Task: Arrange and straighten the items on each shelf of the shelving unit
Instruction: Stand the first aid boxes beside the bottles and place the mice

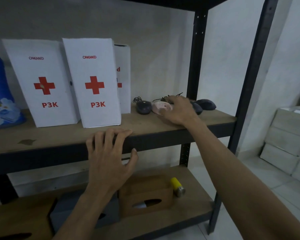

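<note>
Three white first-aid boxes marked P3K stand upright on the middle shelf (145,126): one at the left (42,84), one in the middle (93,82), and a third (124,78) half hidden behind it. To their right lie a dark mouse (143,107), a pink mouse (160,108) and two more dark mice (206,103) with tangled cables. My right hand (179,110) rests on the pink mouse, fingers curled over it. My left hand (109,153) lies on the shelf's front edge, fingers spread over the rail.
A blue bag (0,94) stands at the far left of the shelf. On the lower shelf sit wooden tissue boxes (145,193), a dark box (66,212) and a yellow cylinder (177,187). Black uprights (249,84) frame the right side. Pale cartons (287,135) are stacked on the floor at the right.
</note>
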The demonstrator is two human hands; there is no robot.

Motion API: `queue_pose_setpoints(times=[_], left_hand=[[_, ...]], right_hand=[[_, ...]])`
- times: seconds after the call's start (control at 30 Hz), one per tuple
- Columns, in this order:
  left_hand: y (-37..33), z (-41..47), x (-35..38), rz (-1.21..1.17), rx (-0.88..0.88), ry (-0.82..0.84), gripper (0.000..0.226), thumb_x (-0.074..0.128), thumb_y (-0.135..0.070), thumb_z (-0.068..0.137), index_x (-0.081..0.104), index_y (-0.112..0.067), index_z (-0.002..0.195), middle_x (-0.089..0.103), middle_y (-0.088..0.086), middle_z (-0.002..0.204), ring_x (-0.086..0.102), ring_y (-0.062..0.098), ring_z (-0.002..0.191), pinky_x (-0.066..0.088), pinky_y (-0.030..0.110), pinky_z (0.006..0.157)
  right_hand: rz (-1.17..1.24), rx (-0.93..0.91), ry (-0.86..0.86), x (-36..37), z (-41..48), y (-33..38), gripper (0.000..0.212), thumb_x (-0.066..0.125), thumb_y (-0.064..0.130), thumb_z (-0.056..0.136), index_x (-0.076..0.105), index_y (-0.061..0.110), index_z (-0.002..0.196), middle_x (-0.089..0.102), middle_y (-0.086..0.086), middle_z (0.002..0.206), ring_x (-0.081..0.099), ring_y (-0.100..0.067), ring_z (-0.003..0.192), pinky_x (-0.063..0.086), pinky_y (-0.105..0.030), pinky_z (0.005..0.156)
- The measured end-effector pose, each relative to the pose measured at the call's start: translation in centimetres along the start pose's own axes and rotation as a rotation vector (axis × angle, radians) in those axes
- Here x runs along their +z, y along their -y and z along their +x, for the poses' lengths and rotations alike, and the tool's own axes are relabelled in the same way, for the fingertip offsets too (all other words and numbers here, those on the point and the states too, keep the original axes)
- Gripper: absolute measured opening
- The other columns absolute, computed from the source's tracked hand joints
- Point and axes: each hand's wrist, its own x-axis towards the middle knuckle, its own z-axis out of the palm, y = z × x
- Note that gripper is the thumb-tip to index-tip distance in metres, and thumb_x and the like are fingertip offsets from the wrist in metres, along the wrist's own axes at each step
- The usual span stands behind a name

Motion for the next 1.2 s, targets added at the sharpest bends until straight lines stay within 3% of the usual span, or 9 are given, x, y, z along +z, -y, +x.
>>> queue_pose_setpoints(times=[0.13, 0.23, 0.33, 0.47, 0.7, 0.83, 0.93, 1.0, 1.2], left_hand=[[0.0, 0.0, 0.0, 0.006, 0.001, 0.007, 0.053, 0.054, -0.051, 0.085, 0.064, -0.017, 0.124, 0.057, 0.010, 0.119, 0.046, 0.031, 0.111, 0.034, 0.045, 0.096], [0.2, -0.1, 0.1, 0.023, 0.000, 0.003, 0.053, 0.056, -0.051, 0.085, 0.064, -0.016, 0.124, 0.057, 0.010, 0.118, 0.047, 0.032, 0.110, 0.035, 0.046, 0.095], [0.0, -0.1, 0.1, 0.021, -0.006, 0.001, 0.053, 0.054, -0.051, 0.085, 0.064, -0.016, 0.124, 0.057, 0.011, 0.118, 0.047, 0.033, 0.110, 0.035, 0.046, 0.094], [-0.1, 0.0, 0.1, 0.022, -0.009, 0.011, 0.054, 0.053, -0.053, 0.086, 0.064, -0.017, 0.125, 0.056, 0.010, 0.119, 0.048, 0.033, 0.111, 0.035, 0.046, 0.095], [0.1, -0.1, 0.2, 0.008, 0.001, -0.006, 0.053, 0.055, -0.052, 0.085, 0.062, -0.017, 0.124, 0.056, 0.010, 0.119, 0.048, 0.033, 0.111, 0.034, 0.045, 0.095], [0.0, 0.0, 0.2, -0.001, -0.001, -0.011, 0.053, 0.056, -0.052, 0.084, 0.063, -0.017, 0.124, 0.056, 0.010, 0.119, 0.047, 0.032, 0.111, 0.034, 0.045, 0.095], [0.0, 0.0, 0.2, 0.001, -0.003, -0.009, 0.053, 0.055, -0.052, 0.084, 0.063, -0.017, 0.124, 0.055, 0.010, 0.119, 0.046, 0.032, 0.111, 0.033, 0.044, 0.095], [0.1, 0.0, 0.3, 0.002, -0.001, -0.011, 0.054, 0.055, -0.052, 0.084, 0.062, -0.017, 0.124, 0.055, 0.010, 0.119, 0.046, 0.032, 0.111, 0.034, 0.044, 0.094], [0.0, 0.0, 0.3, 0.009, 0.004, -0.007, 0.055, 0.055, -0.052, 0.084, 0.061, -0.016, 0.125, 0.054, 0.010, 0.119, 0.047, 0.033, 0.111, 0.034, 0.045, 0.095]], right_hand=[[-0.083, 0.180, -0.160, -2.4, 0.9, -4.7, 0.048, 0.068, 0.030, 0.088, 0.061, 0.018, 0.134, 0.051, -0.017, 0.133, 0.045, -0.038, 0.126, 0.047, -0.051, 0.102], [-0.127, 0.268, -0.019, -3.1, 1.7, -6.6, 0.059, 0.074, 0.040, 0.085, 0.057, 0.018, 0.137, 0.059, -0.015, 0.131, 0.054, -0.036, 0.121, 0.048, -0.052, 0.103], [-0.152, 0.260, 0.066, -2.7, 1.8, -7.2, 0.060, 0.074, 0.047, 0.085, 0.058, 0.020, 0.136, 0.064, -0.010, 0.128, 0.058, -0.033, 0.118, 0.049, -0.051, 0.102], [-0.006, 0.165, 0.037, -2.8, 1.8, -7.8, 0.065, 0.083, 0.031, 0.082, 0.055, 0.022, 0.140, 0.058, -0.007, 0.140, 0.053, -0.031, 0.129, 0.043, -0.041, 0.110], [0.079, 0.137, 0.069, -2.8, 2.2, -7.9, 0.068, 0.087, 0.019, 0.077, 0.053, 0.024, 0.136, 0.059, -0.007, 0.140, 0.054, -0.028, 0.129, 0.043, -0.033, 0.106], [0.010, 0.152, 0.045, -2.4, 2.2, -7.3, 0.062, 0.083, 0.032, 0.082, 0.055, 0.022, 0.136, 0.059, -0.005, 0.138, 0.053, -0.028, 0.126, 0.036, -0.029, 0.089], [-0.060, 0.178, -0.004, -1.6, 2.3, -6.7, 0.063, 0.080, 0.051, 0.080, 0.061, 0.020, 0.132, 0.060, -0.005, 0.135, 0.051, -0.030, 0.127, 0.042, -0.037, 0.095], [-0.048, 0.182, -0.016, -1.3, 2.2, -6.0, 0.064, 0.079, 0.052, 0.081, 0.063, 0.016, 0.131, 0.060, -0.008, 0.135, 0.049, -0.031, 0.129, 0.043, -0.043, 0.101], [0.036, 0.154, 0.040, -2.9, 1.6, -6.0, 0.051, 0.072, 0.050, 0.087, 0.071, 0.019, 0.127, 0.066, -0.004, 0.132, 0.057, -0.028, 0.126, 0.045, -0.036, 0.101]])
